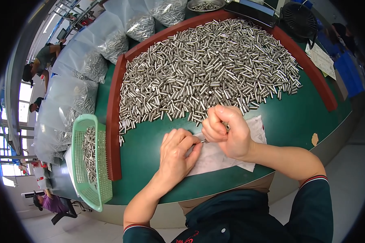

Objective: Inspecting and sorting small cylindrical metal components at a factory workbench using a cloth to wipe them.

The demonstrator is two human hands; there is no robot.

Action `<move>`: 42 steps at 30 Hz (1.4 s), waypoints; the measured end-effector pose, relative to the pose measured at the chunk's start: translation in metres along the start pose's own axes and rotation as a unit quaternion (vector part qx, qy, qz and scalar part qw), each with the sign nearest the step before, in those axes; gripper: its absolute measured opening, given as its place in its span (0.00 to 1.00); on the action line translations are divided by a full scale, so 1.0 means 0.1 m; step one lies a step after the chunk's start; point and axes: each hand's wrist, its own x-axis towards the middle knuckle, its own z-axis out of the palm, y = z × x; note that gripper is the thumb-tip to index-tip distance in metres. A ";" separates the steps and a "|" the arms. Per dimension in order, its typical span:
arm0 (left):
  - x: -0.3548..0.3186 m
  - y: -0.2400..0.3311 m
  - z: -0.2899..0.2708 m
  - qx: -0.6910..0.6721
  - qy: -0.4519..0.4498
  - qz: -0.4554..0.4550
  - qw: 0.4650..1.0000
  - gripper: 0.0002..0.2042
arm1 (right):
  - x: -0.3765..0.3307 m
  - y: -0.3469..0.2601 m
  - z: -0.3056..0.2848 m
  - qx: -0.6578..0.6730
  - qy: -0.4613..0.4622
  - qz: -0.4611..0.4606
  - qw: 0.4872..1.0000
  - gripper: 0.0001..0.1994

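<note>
On the green desk [296, 121], the left hand [176, 152] and the fisted right hand [227, 131] pinch one small metal pin [203, 141] between their fingers over a white cloth [215, 158], the pin pile [207, 73] beyond, a green basket [89, 162] left.

Shiny bare-metal pins [207, 69] heaped at twelve o'clock on a matt green tabletop [296, 121]; soft white cloth [215, 156] centre; green plastic mesh basket [79, 162] at eight o'clock.

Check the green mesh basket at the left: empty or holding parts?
Holding parts. The green mesh basket has a strip of small metal cylinders lying along its bottom, well short of full.
</note>
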 end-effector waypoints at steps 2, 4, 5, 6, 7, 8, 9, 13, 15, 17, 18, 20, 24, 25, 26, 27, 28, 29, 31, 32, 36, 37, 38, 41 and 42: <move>0.00 0.00 0.00 0.002 -0.001 0.000 1.000 0.06 | 0.00 0.00 -0.01 -0.002 0.001 0.005 1.000 0.20; 0.01 0.00 0.01 0.001 -0.001 0.003 1.000 0.06 | 0.00 0.00 -0.01 0.000 0.005 0.004 1.000 0.20; 0.00 0.00 0.01 0.002 -0.001 0.002 1.000 0.06 | 0.01 0.01 -0.01 0.005 0.007 0.006 1.000 0.20; 0.00 -0.01 0.00 0.002 0.000 0.001 1.000 0.06 | 0.01 0.02 -0.01 0.006 0.006 0.007 1.000 0.20; -0.01 -0.01 0.00 0.002 0.000 0.000 1.000 0.06 | 0.01 0.03 -0.01 0.010 0.004 0.009 1.000 0.20; -0.01 -0.01 0.00 0.002 0.000 0.000 1.000 0.06 | 0.01 0.02 -0.01 0.012 0.004 0.011 1.000 0.19; -0.01 -0.01 0.00 0.001 0.000 0.000 1.000 0.06 | 0.01 0.02 -0.01 0.012 0.004 0.011 1.000 0.19; -0.01 -0.01 0.00 -0.001 -0.002 0.002 1.000 0.05 | 0.00 0.03 -0.02 0.010 0.007 0.004 1.000 0.19; 0.00 -0.01 0.00 -0.001 -0.005 0.000 1.000 0.05 | 0.00 0.03 -0.03 0.011 0.006 0.007 1.000 0.19; 0.00 0.00 0.00 -0.001 -0.007 -0.002 1.000 0.05 | 0.00 0.02 -0.03 0.014 0.001 0.002 1.000 0.19; 0.00 0.01 0.00 -0.003 -0.006 -0.003 1.000 0.05 | 0.00 0.02 -0.03 0.013 0.001 0.002 1.000 0.19; 0.00 0.01 -0.01 -0.004 -0.007 -0.005 1.000 0.05 | 0.00 0.04 -0.04 0.008 0.000 -0.001 1.000 0.19; -0.01 -0.02 0.02 -0.018 -0.002 -0.010 1.000 0.05 | -0.01 0.06 -0.03 0.002 0.000 -0.014 1.000 0.19; -0.02 -0.02 0.03 -0.032 0.002 -0.016 0.999 0.05 | -0.01 0.07 -0.02 -0.004 -0.004 -0.017 1.000 0.19; -0.02 -0.02 0.03 -0.033 0.002 -0.017 0.999 0.05 | -0.02 0.07 -0.02 -0.011 -0.006 -0.021 1.000 0.19; -0.01 -0.03 0.03 -0.035 -0.001 -0.018 0.999 0.05 | -0.02 0.08 -0.02 -0.011 -0.006 -0.020 1.000 0.19; -0.01 -0.03 0.03 -0.038 -0.003 -0.019 0.999 0.05 | -0.03 0.09 0.00 -0.020 0.000 -0.026 0.999 0.19; 0.00 -0.03 0.03 -0.039 -0.003 -0.018 0.999 0.05 | -0.04 0.08 0.00 -0.030 0.005 -0.034 0.999 0.19; 0.03 -0.02 0.03 -0.048 -0.009 -0.018 0.999 0.05 | -0.06 0.06 0.00 -0.032 0.003 -0.032 0.999 0.19; 0.03 -0.02 0.03 -0.048 -0.010 -0.018 0.999 0.05 | -0.07 0.06 0.00 -0.032 -0.001 -0.030 0.999 0.18; 0.04 -0.02 0.02 -0.039 -0.013 -0.017 0.999 0.04 | -0.05 0.10 0.00 -0.022 -0.006 -0.023 0.999 0.17; 0.04 -0.01 0.01 -0.029 -0.013 -0.015 0.999 0.04 | -0.05 0.09 0.04 -0.051 0.004 -0.030 0.998 0.18; 0.04 0.01 -0.01 -0.027 -0.011 -0.013 0.999 0.04 | -0.05 0.10 0.06 -0.081 0.014 -0.038 0.996 0.19; 0.04 0.02 -0.06 -0.003 -0.019 -0.014 1.000 0.05 | -0.05 0.08 0.07 -0.079 0.008 -0.030 0.996 0.19; 0.04 -0.01 -0.07 -0.075 0.001 -0.059 0.995 0.05 | -0.04 0.05 0.06 -0.064 0.009 -0.016 0.998 0.19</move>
